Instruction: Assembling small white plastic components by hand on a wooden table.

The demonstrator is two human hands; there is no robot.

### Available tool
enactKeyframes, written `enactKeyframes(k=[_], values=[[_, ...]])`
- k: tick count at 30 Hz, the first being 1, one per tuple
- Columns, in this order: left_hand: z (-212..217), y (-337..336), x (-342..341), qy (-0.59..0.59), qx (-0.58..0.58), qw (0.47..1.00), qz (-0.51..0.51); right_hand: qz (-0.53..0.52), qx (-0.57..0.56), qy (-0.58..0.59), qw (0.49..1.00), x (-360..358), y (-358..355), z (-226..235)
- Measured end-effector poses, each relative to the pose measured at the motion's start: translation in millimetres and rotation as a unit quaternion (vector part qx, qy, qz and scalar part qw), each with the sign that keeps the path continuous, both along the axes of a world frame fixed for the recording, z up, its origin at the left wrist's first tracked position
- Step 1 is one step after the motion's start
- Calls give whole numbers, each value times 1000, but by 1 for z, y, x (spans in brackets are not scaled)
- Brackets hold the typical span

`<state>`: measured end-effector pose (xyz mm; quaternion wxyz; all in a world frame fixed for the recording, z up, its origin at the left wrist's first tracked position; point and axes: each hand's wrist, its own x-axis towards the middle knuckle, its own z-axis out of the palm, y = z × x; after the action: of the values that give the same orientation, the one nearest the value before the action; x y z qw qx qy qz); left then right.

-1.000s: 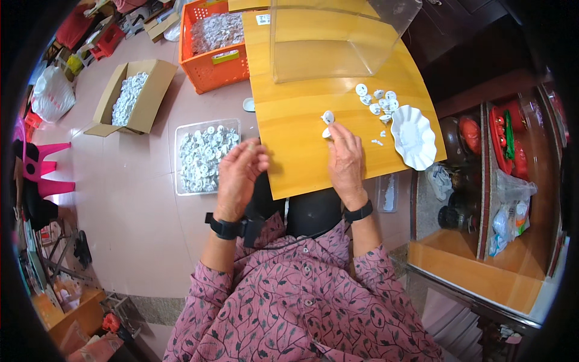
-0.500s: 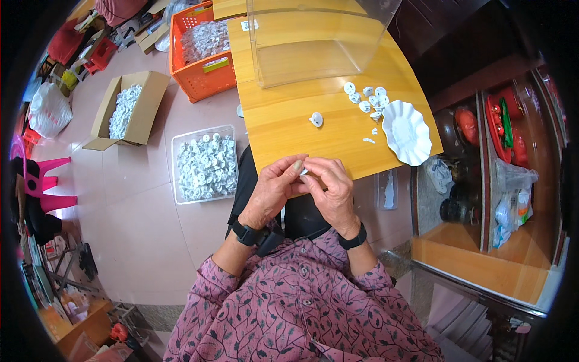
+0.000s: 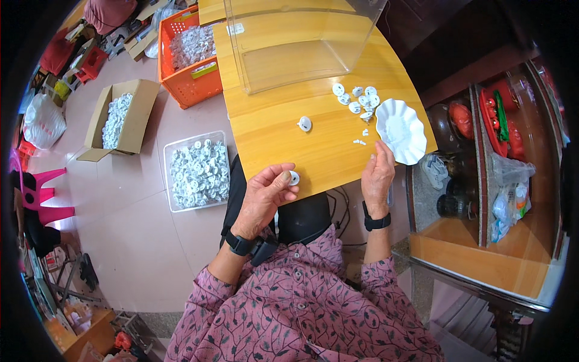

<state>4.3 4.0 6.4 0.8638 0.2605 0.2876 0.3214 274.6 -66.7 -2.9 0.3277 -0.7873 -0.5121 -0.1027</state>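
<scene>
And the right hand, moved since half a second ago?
Yes, rightward: judged against the white scalloped dish, the right hand was well to its left, now close beside it.

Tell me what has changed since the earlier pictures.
The right hand, which had met the left hand at a white disc, has let go and moved right, beside the scalloped dish; the left hand alone now holds the disc. The loose disc, disc cluster and dish stayed put.
</scene>
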Motion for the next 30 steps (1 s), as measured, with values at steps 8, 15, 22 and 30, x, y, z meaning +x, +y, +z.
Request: enactKeyframes(k=[8, 15, 22, 30], values=[[1, -1, 4, -3, -6, 1000, 3, -22, -90, -59, 994, -10, 7, 1], [0, -1, 2, -7, 2, 1000, -5, 145, -70, 69, 985, -43, 13, 15], [-2, 2, -1, -15, -12, 1000, -5, 58, -3, 138, 989, -51, 9, 18], [-5, 1, -2, -18, -13, 1000, -4, 99, -36, 16, 994, -53, 9, 17]])
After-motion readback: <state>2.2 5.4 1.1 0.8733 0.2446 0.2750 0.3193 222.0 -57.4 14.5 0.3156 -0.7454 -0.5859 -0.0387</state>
